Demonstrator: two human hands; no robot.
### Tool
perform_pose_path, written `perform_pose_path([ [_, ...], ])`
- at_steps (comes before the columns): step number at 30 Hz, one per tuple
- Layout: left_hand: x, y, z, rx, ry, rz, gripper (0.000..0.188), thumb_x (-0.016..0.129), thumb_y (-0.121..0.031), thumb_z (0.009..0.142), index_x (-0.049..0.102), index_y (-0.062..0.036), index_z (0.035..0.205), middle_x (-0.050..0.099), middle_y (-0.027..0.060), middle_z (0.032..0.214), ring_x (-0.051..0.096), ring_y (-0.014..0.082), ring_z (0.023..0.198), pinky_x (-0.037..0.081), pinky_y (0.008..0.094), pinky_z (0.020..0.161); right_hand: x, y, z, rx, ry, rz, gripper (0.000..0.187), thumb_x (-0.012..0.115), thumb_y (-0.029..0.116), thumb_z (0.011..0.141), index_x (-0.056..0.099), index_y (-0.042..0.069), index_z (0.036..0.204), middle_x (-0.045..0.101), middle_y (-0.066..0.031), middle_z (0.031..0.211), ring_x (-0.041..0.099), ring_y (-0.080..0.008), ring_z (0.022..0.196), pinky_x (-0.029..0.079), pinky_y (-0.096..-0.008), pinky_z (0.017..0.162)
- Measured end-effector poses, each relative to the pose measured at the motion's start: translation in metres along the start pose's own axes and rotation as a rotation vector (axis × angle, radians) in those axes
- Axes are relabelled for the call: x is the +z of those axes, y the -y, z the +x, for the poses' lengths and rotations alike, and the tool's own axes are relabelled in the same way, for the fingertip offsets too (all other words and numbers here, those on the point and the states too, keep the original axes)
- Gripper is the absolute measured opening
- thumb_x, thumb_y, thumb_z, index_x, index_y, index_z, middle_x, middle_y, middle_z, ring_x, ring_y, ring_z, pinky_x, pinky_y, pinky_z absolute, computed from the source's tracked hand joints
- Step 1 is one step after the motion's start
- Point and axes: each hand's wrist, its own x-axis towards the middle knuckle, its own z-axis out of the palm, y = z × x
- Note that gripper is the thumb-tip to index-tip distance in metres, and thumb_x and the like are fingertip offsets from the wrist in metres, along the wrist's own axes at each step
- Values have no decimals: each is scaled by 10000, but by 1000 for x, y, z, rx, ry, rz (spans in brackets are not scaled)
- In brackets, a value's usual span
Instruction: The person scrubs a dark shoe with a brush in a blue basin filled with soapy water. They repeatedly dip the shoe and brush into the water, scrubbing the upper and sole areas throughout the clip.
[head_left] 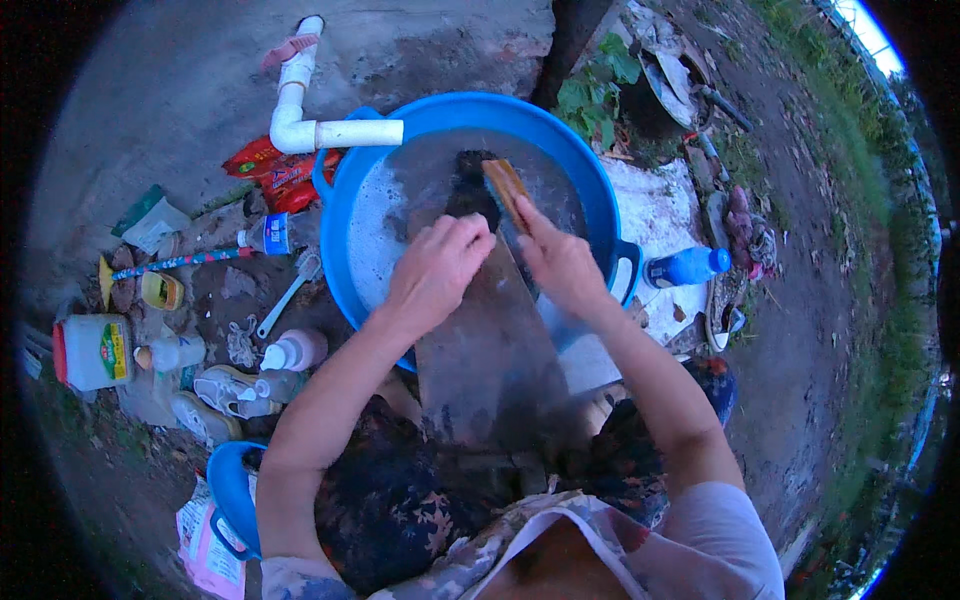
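Observation:
A large blue basin [340, 215] of soapy water stands on the ground in front of me. A wet wooden board [485, 350] slopes from my lap into it. A dark cloth [470, 185] lies on the board's upper end. My left hand [435, 268] is closed on the cloth, pressing it to the board. My right hand [560, 262] grips a wooden-backed scrub brush [505, 190] that rests on the cloth.
A white plastic pipe [300, 120] ends over the basin's rim. Left of the basin lie bottles, a white jug [92, 352], a toothbrush [285, 298], red packets [275, 170] and shoes [225, 395]. A blue bottle [688, 267] lies to the right, a small blue tub [232, 490] by my left elbow.

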Motion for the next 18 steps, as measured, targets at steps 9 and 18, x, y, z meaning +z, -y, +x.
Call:
perform_pose_path([
  [9,-7,19,-10,-264,-13,-69,510,697,-50,689,532,-50,1172,489,145,1161,525,317,1062,469,362,857,25,17,14,8,11,-174,481,494,262,891,393,199,1357,630,-242,919,612,-420,841,483,-495,758],
  [18,-4,56,-42,-682,-97,-478,616,756,-164,676,505,-55,1228,598,137,1092,583,221,1002,445,328,884,36,-70,55,380,149,117,464,470,262,904,428,111,1341,563,-193,1198,529,-368,1112,412,-399,948],
])
